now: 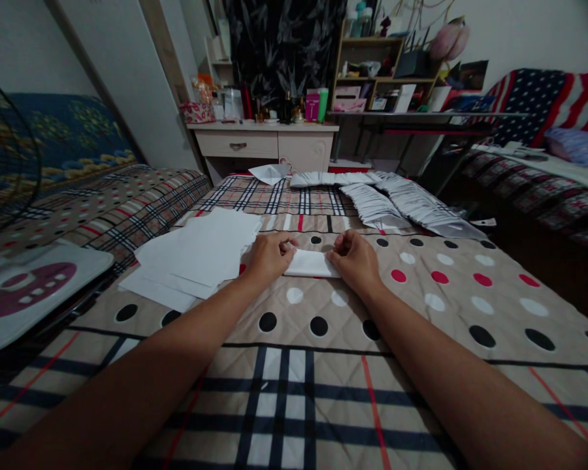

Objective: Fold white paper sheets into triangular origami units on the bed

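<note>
A small folded white paper lies on the dotted quilt in front of me. My left hand pinches its left end with curled fingers. My right hand pinches its right end the same way. Both forearms stretch out over the checked part of the quilt. A loose pile of flat white sheets lies just left of my left hand. Long rows of folded white papers lie further back on the right.
A fan base and its grille stand at the left. A dresser with bottles, a shelf unit and a desk stand behind the bed. Another bed is at the right.
</note>
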Demonstrator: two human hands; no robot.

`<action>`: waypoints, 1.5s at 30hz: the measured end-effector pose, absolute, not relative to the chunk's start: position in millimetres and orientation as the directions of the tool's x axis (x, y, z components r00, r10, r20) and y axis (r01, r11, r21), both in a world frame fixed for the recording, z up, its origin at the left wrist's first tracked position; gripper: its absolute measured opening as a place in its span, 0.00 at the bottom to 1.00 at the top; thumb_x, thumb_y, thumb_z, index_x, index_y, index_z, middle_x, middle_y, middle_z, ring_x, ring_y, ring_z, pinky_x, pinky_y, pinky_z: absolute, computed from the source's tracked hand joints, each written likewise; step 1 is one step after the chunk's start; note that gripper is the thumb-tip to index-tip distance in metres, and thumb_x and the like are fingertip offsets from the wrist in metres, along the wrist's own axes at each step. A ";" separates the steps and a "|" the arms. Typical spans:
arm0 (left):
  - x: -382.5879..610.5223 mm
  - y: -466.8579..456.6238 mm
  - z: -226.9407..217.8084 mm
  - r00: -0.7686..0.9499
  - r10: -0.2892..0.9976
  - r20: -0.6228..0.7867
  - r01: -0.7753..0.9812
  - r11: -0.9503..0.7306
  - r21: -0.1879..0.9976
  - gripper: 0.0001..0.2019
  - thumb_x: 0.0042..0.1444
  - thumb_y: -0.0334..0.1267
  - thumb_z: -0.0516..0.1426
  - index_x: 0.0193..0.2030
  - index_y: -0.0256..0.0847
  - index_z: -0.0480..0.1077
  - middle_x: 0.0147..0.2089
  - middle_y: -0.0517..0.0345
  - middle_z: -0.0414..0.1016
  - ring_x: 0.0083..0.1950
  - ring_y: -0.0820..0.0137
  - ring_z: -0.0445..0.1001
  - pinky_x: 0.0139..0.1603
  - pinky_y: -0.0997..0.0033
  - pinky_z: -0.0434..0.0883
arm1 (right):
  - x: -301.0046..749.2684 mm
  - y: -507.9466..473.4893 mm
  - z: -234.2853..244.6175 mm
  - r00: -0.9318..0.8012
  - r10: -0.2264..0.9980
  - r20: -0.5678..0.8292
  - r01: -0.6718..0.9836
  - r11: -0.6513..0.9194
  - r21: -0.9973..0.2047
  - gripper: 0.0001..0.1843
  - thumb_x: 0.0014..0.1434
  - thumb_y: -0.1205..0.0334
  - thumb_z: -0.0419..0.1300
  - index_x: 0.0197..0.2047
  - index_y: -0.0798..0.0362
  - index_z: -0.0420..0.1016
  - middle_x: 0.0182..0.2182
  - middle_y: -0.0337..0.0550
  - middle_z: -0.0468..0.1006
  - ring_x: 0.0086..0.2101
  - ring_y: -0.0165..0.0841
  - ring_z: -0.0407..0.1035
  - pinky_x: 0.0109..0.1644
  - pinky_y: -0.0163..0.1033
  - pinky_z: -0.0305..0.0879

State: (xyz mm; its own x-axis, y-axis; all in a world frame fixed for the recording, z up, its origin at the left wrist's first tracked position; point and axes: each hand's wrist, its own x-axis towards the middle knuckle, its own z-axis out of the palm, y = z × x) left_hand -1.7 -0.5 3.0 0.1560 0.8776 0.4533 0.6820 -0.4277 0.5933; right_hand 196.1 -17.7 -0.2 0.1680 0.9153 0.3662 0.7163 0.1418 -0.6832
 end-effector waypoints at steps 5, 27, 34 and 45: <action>0.2 -0.6 2.9 0.363 0.798 0.481 0.767 -0.549 0.332 0.08 0.52 0.29 0.57 0.33 0.41 0.77 0.33 0.56 0.80 0.35 0.66 0.75 0.42 0.65 0.68 | 192.7 -21.1 6.6 0.102 0.930 0.354 0.857 0.099 -0.506 0.06 0.47 0.66 0.59 0.32 0.49 0.68 0.26 0.36 0.75 0.28 0.33 0.67 0.30 0.36 0.50; -4.6 2.1 -2.0 0.534 0.801 0.272 0.717 -0.599 0.356 0.10 0.62 0.45 0.53 0.44 0.43 0.69 0.53 0.52 0.69 0.59 0.58 0.64 0.58 0.55 0.60 | 192.1 -24.7 4.1 0.033 0.930 0.366 0.898 0.133 -0.420 0.06 0.51 0.67 0.57 0.34 0.50 0.72 0.29 0.40 0.78 0.30 0.34 0.68 0.29 0.36 0.47; -20.6 11.7 4.6 0.642 0.754 0.137 0.626 -0.619 0.474 0.18 0.53 0.47 0.61 0.50 0.45 0.70 0.57 0.51 0.67 0.62 0.57 0.62 0.62 0.56 0.59 | 191.2 -24.5 2.9 0.050 0.933 0.357 0.891 0.120 -0.439 0.06 0.51 0.67 0.57 0.33 0.49 0.71 0.29 0.40 0.77 0.29 0.35 0.68 0.29 0.36 0.48; -18.6 14.4 -3.2 0.614 0.764 0.199 0.613 -0.620 0.489 0.25 0.46 0.49 0.65 0.50 0.44 0.71 0.56 0.49 0.69 0.59 0.56 0.66 0.61 0.55 0.62 | 166.4 -46.3 19.1 -0.066 0.773 0.631 0.804 0.416 -0.424 0.16 0.62 0.58 0.55 0.51 0.53 0.71 0.52 0.51 0.74 0.54 0.44 0.65 0.59 0.48 0.57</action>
State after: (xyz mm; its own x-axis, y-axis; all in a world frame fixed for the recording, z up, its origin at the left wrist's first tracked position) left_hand -18.6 14.4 -3.2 0.6141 0.7637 0.1992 0.6129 -0.6205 0.4892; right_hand 166.4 -46.3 19.1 -0.0664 0.7729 0.6310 0.8044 0.4156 -0.4244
